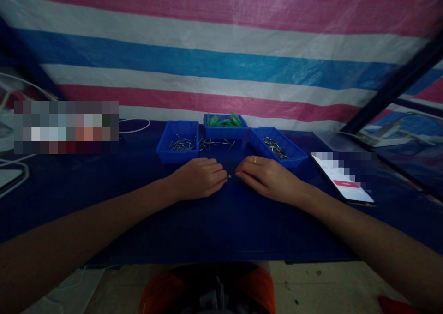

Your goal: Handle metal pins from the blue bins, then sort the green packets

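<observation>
My left hand (202,178) is closed in a pinch just above the blue table, knuckles up. A small shiny metal piece (229,176) pokes out of its fingertips; the rest of it is hidden by the fingers. Facing it, a short gap away, my right hand (265,175) wears a ring and has its thumb and fingers pressed together. What they hold, if anything, cannot be made out. Behind my hands, thin metal pins lie in the left blue bin (166,141) and the right blue bin (294,150). More loose metal pins (209,143) are scattered on the table between the bins.
A third blue bin (224,131) at the back holds green pieces (233,119), perhaps bagged. A phone (341,178) with a lit screen lies to the right. White cables (138,125) run at the left. Striped sheeting (221,64) hangs behind the table (221,231).
</observation>
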### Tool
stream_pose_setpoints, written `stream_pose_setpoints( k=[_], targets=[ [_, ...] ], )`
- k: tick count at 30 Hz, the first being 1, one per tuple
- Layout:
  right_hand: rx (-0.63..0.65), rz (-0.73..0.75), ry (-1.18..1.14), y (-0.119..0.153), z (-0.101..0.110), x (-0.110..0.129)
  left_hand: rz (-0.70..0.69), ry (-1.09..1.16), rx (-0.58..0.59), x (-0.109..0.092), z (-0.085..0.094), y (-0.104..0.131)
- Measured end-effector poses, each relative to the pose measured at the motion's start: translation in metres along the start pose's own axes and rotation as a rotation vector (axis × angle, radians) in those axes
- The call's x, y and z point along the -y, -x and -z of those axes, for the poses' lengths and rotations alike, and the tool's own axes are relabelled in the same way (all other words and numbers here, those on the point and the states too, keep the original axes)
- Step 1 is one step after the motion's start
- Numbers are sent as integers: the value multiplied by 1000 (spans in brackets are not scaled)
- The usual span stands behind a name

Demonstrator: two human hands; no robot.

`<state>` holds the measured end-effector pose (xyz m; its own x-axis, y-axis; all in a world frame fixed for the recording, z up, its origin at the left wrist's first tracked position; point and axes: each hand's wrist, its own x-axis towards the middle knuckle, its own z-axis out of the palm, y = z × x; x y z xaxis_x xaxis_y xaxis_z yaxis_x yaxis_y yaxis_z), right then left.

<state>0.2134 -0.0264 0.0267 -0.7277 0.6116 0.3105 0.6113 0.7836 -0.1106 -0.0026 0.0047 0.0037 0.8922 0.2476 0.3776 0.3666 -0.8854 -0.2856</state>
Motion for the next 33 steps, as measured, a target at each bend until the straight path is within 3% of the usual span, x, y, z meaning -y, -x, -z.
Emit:
stream_pose_setpoints(
  k=[13,24,33],
  targets=[
    [20,-27,25,-1,1,0,5,-28,0,0,0,0],
    [62,-94,83,-1,-1,-3,136,-27,-29,-1,3,0],
    [102,-113,101,0,-3,-6,154,-41,-30,-1,2,0]
  ],
)
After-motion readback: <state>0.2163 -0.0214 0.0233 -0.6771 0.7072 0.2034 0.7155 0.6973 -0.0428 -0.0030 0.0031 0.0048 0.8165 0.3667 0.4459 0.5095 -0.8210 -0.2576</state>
